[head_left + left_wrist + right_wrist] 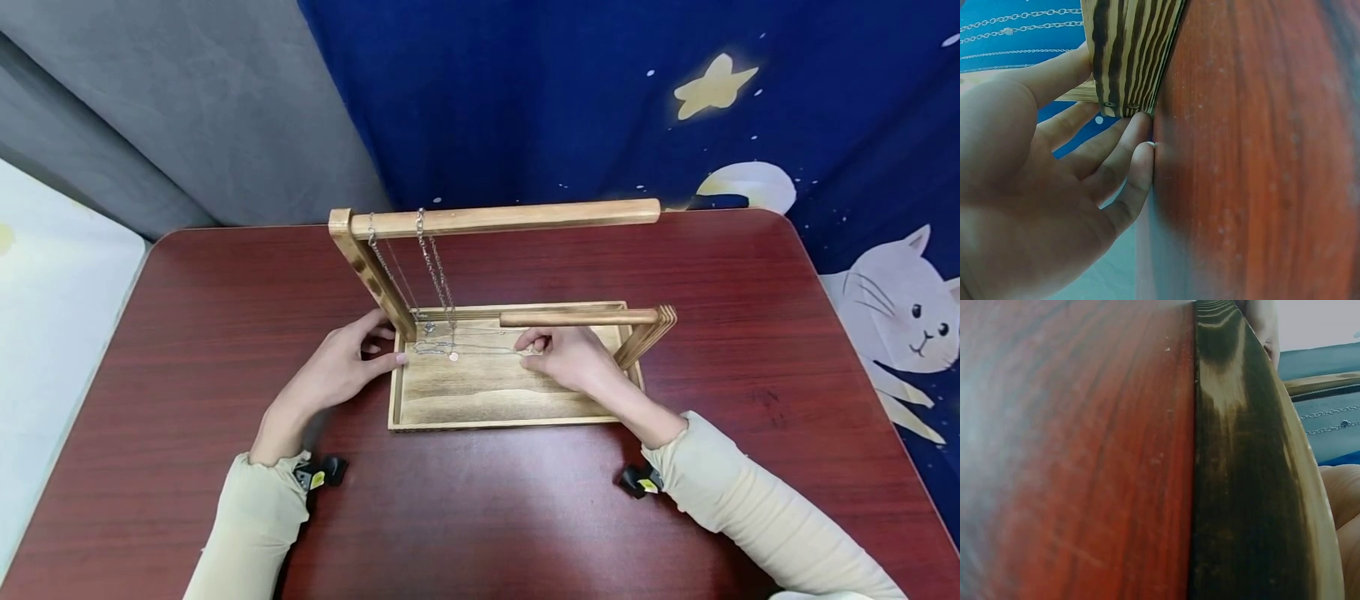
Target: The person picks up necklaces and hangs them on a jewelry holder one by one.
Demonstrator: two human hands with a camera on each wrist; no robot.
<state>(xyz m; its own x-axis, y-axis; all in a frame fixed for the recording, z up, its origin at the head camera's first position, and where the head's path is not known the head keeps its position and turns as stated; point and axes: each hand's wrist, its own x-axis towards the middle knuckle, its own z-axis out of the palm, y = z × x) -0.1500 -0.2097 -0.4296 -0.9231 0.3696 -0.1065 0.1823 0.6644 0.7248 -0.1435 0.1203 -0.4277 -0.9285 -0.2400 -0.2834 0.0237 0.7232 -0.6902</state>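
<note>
A wooden jewelry stand (495,422) with a tray base sits on the table. My left hand (337,360) holds the tray's left end near the tall post; in the left wrist view, the thumb and fingers of this hand (1041,181) lie about the striped wood (1125,56). Over the tray, my right hand (573,360) pinches the end of a thin necklace (487,347) that stretches leftward across the base. Silver chain necklaces (435,267) hang from the high bar (510,218), one with a small round pendant (453,357). The right wrist view shows mostly the tray's front wall (1241,456).
A lower wooden bar (577,317) juts leftward from the short right post (645,335), just above my right hand. The dark red table (510,508) reaches back to a blue curtain (525,100) and a grey one (225,100).
</note>
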